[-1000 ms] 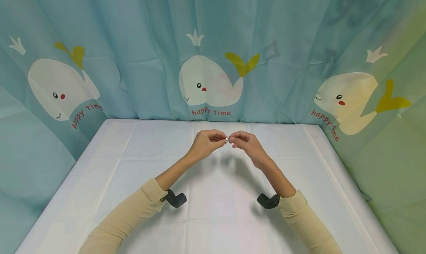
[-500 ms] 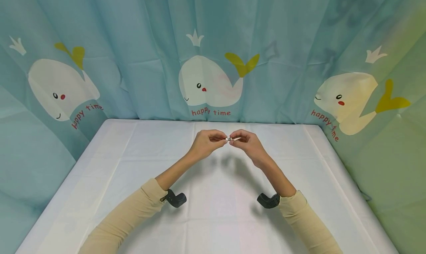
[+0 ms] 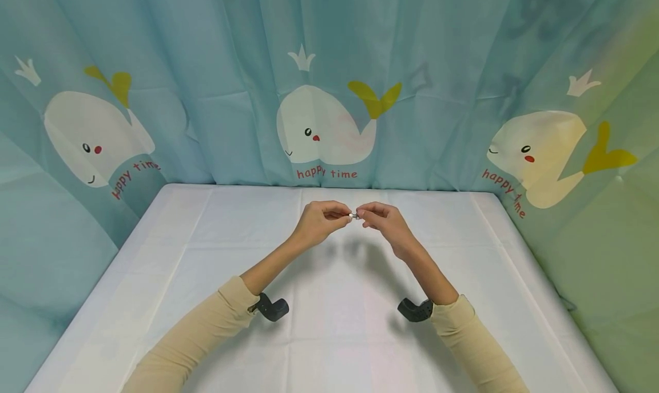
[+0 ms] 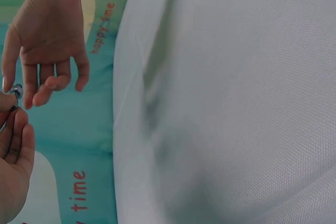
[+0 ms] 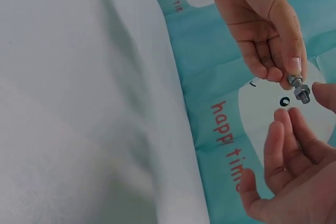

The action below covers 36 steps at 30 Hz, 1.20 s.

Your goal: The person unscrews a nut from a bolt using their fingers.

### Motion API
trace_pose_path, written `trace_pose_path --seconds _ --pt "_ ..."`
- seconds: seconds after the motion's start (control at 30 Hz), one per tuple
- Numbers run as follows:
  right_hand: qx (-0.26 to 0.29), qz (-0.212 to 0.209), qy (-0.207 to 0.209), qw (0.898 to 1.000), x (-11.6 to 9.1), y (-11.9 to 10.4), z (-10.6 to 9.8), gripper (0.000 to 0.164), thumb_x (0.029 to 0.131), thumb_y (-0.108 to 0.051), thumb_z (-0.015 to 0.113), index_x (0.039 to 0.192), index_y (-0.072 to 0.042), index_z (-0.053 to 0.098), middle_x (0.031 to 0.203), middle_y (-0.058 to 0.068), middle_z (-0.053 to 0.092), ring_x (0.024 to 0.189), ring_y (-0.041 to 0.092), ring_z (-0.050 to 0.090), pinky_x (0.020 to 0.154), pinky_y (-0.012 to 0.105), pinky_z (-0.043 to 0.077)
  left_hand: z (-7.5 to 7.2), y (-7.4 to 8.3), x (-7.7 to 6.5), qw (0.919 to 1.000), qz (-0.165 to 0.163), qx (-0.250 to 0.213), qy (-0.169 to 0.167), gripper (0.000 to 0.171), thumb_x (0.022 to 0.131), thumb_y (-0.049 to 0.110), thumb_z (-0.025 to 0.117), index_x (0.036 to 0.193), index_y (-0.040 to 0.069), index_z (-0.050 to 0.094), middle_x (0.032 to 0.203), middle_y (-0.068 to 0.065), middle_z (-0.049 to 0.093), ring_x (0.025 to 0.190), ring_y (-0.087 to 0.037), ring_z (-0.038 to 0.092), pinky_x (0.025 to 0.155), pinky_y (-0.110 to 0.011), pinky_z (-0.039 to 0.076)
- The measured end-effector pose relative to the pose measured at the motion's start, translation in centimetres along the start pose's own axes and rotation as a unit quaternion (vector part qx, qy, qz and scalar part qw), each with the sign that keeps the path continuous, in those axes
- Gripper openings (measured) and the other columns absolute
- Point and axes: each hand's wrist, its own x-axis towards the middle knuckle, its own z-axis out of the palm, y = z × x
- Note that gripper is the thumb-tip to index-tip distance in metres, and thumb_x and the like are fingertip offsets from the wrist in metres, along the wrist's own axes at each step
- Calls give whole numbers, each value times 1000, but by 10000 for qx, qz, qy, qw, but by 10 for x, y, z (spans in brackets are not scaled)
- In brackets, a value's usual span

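1 white table (image 3: 334, 336) spans the scene. Over its far side, the left hand (image 3: 320, 220) pinches a bolt (image 5: 297, 83) whose end points right, between the 2 hands; the right hand (image 3: 387, 223) hovers just beside it, fingers loose, holding nothing. A nut (image 5: 302, 92) already sits on the thread with the tip past it, so the work looks partway; turning probably remains, though whether on or off I cannot tell. The left hand hides the bolt's inner end, and the left wrist view crops that hand.
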Motion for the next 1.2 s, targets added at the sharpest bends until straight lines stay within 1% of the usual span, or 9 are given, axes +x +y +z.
trace_pose_path --seconds 0.13,0.27,0.37,0.57,0.73,0.8,0.87,1.1,1.2 --pt "-163 189 -80 9997 1 1 -1 32 99 -23 60 112 6 67 99 7 70 92 25 62 103 48 44 0 0 0 10000 -11 -23 14 11 90 7 74 99 1 76 91 -6 74 83 -16 71 76 -29 58" --pt "-63 86 -64 9999 1 2 0 27 98 -19 61 108 6 69 102 12 70 95 25 64 102 52 44 0 1 -1 10000 -42 -42 27 11 90 7 73 99 1 76 91 -6 74 83 -17 71 76 -29 58" --pt "13 -15 -71 10000 1 2 1 23 97 -16 62 104 5 69 99 9 70 95 26 63 100 54 44 -1 0 -1 10000 -51 -60 24 11 90 7 74 99 1 76 91 -7 74 83 -17 71 76 -30 58" --pt "205 -146 -168 9995 -1 2 2 23 93 -8 66 110 6 66 93 4 69 93 23 63 97 48 48 -1 0 -2 9999 -128 -62 10 13 90 7 75 101 0 76 93 -10 74 85 -21 71 76 -30 58" --pt "175 -248 -229 9993 -2 2 2 28 92 -7 68 114 8 64 101 7 68 96 21 64 99 49 47 -1 1 -2 9999 -144 -64 1 15 90 5 74 103 -4 74 96 -16 73 87 -28 71 77 -32 58" --pt "146 -296 -236 9992 -1 3 2 28 91 -7 70 114 7 63 104 8 68 96 20 64 100 52 46 -3 9 -4 9999 -146 -39 -27 15 90 2 73 102 -7 73 96 -18 73 87 -30 71 77 -32 58" --pt "116 -334 -227 9991 -1 3 2 29 91 -8 71 115 6 62 106 7 66 95 19 64 98 47 48 -3 9 -4 9999 -144 -42 -38 14 90 3 72 102 -6 74 95 -16 73 87 -27 71 77 -31 58" --pt "105 -5 -44 9999 0 -1 3 31 97 -20 62 114 5 65 103 4 67 99 37 60 101 47 44 -2 1 -2 9999 -51 -92 -1 12 90 7 74 100 0 75 92 -6 74 84 -16 71 76 -29 58" --pt "-5 163 -51 9999 0 -2 2 34 98 -26 60 111 5 68 97 4 69 94 34 62 101 45 43 -2 1 -2 9999 -90 -103 2 11 91 7 74 100 1 76 92 -5 74 83 -16 71 77 -29 58"
